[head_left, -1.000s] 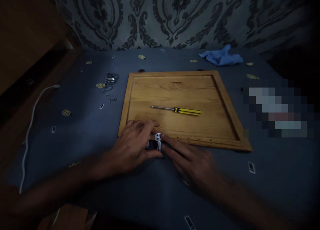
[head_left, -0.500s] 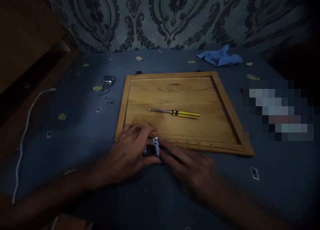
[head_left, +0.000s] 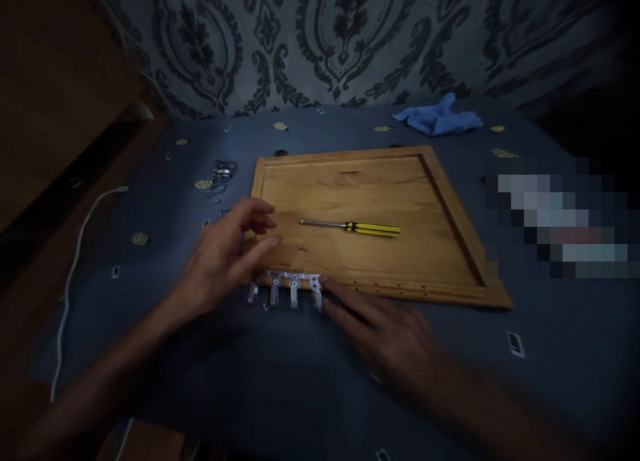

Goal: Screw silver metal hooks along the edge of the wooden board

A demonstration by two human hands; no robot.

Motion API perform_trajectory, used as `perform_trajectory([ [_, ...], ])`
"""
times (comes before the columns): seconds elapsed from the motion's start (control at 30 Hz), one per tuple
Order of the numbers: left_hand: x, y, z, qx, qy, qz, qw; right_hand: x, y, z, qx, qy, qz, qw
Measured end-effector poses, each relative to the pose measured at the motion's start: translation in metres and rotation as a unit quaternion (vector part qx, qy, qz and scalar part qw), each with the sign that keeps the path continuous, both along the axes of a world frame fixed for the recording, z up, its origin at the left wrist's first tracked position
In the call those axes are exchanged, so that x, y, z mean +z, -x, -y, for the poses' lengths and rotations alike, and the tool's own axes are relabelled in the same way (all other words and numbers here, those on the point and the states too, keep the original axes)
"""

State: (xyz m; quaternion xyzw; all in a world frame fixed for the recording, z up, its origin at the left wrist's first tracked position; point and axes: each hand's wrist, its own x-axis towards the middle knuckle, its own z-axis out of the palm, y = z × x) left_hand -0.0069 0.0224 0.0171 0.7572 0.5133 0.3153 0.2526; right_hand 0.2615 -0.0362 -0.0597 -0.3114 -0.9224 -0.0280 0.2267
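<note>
A metal hook rail (head_left: 295, 282) with several hooks lies along the front edge of a framed wooden board (head_left: 345, 187), its hooks hanging over the edge. My right hand (head_left: 387, 324) grips the rail's right end, with fingertips at the last hook. Over the board's front left corner is my left hand (head_left: 215, 254), its fingers apart and holding nothing. A small screw (head_left: 303, 248) lies on the board just behind the rail. Farther back on the panel rests a screwdriver (head_left: 373, 229) with a yellow and black handle. Small holes run along the front frame right of the rail.
Left of the board is a small heap of metal hardware (head_left: 223, 171). A blue cloth (head_left: 440, 116) lies crumpled at the back right. A white cable (head_left: 75, 247) runs down the left side. On the right, a blurred-out object (head_left: 555, 217) rests on the patterned sheet (head_left: 280, 394).
My left hand has let go of the rail and moved up and to the left, uncovering its hooks and the screw. My right hand stays at the rail's right end.
</note>
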Motion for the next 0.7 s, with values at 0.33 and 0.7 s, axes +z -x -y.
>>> perform_trajectory([
  [0.33, -0.021, -0.010, 0.007, -0.137, 0.016, -0.046, 0.989, 0.000, 0.002, -0.001, -0.005, -0.011, 0.007, 1.000],
  [0.7, -0.033, -0.029, 0.030, -0.156, -0.058, -0.165, 0.972, -0.005, 0.003, 0.002, -0.028, -0.031, -0.002, 0.999],
])
